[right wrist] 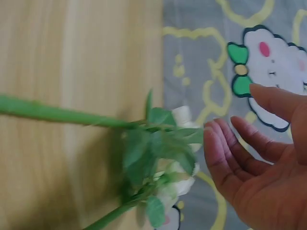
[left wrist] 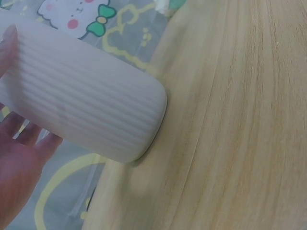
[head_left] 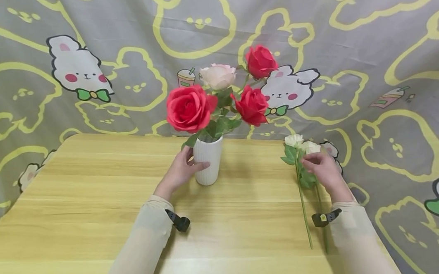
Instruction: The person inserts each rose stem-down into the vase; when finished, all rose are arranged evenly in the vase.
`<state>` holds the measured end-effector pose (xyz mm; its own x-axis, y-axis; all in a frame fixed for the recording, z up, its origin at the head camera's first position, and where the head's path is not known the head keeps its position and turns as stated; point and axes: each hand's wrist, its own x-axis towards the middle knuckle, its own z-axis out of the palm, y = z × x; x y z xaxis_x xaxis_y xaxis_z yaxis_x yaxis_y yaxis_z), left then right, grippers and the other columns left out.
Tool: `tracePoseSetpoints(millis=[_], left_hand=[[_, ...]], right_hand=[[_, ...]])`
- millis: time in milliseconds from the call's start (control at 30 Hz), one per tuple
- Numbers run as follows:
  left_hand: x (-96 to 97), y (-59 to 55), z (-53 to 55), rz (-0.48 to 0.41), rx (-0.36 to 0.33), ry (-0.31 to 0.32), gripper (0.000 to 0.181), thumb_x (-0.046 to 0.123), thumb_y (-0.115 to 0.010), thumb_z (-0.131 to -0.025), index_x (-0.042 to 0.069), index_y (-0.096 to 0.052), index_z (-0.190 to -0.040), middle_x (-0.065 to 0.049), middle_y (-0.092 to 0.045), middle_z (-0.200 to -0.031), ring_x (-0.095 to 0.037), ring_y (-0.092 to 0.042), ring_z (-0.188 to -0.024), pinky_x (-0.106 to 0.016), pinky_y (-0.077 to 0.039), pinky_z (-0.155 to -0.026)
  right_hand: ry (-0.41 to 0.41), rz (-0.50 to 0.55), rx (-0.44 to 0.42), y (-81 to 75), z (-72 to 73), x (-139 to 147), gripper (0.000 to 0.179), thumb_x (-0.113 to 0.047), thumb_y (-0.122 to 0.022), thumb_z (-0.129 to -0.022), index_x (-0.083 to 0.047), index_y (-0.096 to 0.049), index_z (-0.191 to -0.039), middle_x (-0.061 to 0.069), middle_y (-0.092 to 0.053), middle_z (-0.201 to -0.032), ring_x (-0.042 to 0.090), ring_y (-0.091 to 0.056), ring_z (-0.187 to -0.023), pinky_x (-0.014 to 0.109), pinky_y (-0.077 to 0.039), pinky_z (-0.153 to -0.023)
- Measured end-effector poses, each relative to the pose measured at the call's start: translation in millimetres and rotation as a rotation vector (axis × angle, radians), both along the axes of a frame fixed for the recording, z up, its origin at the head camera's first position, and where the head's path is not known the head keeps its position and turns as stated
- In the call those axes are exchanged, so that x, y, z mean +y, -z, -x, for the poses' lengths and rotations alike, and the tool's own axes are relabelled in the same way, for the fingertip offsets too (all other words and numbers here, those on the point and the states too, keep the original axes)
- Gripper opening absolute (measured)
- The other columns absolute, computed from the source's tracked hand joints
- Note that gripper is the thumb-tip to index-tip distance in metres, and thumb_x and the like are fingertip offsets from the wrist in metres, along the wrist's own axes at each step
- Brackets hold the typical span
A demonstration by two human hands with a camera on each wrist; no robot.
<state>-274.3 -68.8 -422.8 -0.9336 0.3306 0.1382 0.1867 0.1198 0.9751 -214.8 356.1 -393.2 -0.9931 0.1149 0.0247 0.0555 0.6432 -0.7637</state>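
A white ribbed vase [head_left: 209, 164] stands upright on the table, my left hand [head_left: 180, 170] around its left side. In the left wrist view the thumb [left wrist: 7, 50] lies against the vase's wall and the other fingers are on the opposite side. Several roses fill the vase: a large red rose [head_left: 190, 108], a pale pink rose [head_left: 218, 76] and more red ones to the right. Over two white roses [head_left: 311, 147] lying on the table hovers my right hand [head_left: 323, 171]. In the right wrist view its fingers are relaxed, the thumb apart, close to the green leaves [right wrist: 163, 143].
The wooden table [head_left: 96, 209] backs onto a grey curtain [head_left: 132, 30] printed with yellow outlines and white rabbits. Long green stems [head_left: 304, 215] of the white roses extend toward the front, close to the table's right edge. Each wrist wears a small black camera [head_left: 179, 222].
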Motion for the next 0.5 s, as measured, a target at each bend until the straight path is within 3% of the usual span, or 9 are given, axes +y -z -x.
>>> tracePoseSetpoints(millis=[100, 267, 500], left_hand=[[0.0, 0.4, 0.7, 0.001, -0.005, 0.003, 0.077, 0.012, -0.078, -0.086, 0.013, -0.035, -0.149, -0.012, -0.042, -0.147, -0.025, -0.037, -0.137, -0.040, -0.035, -0.111], [-0.9, 0.7, 1.3, -0.009, 0.008, 0.008, 0.078, 0.011, -0.078, -0.086, 0.013, -0.034, -0.150, -0.012, -0.042, -0.147, -0.025, -0.037, -0.137, -0.041, -0.035, -0.111], [-1.1, 0.9, 0.8, -0.016, 0.021, 0.009, 0.080, 0.010, -0.079, -0.085, 0.015, -0.033, -0.151, -0.010, -0.042, -0.147, -0.025, -0.038, -0.137, -0.041, -0.036, -0.111]], right_hand=[[0.017, -0.045, -0.029, 8.2, 1.6, 2, 0.043, -0.020, -0.059, -0.099, 0.014, -0.053, -0.125, 0.031, -0.058, -0.118, 0.038, -0.063, -0.095, 0.030, -0.055, -0.074], [0.013, -0.131, -0.118, 18.8, 3.6, -1, 0.040, -0.015, -0.059, -0.097, 0.017, -0.054, -0.120, 0.032, -0.062, -0.110, 0.036, -0.067, -0.088, 0.037, -0.057, -0.072], [0.034, -0.158, -0.205, 23.0, 6.7, -5, 0.032, -0.012, -0.063, -0.094, 0.016, -0.057, -0.110, 0.030, -0.063, -0.103, 0.036, -0.069, -0.084, 0.043, -0.058, -0.073]])
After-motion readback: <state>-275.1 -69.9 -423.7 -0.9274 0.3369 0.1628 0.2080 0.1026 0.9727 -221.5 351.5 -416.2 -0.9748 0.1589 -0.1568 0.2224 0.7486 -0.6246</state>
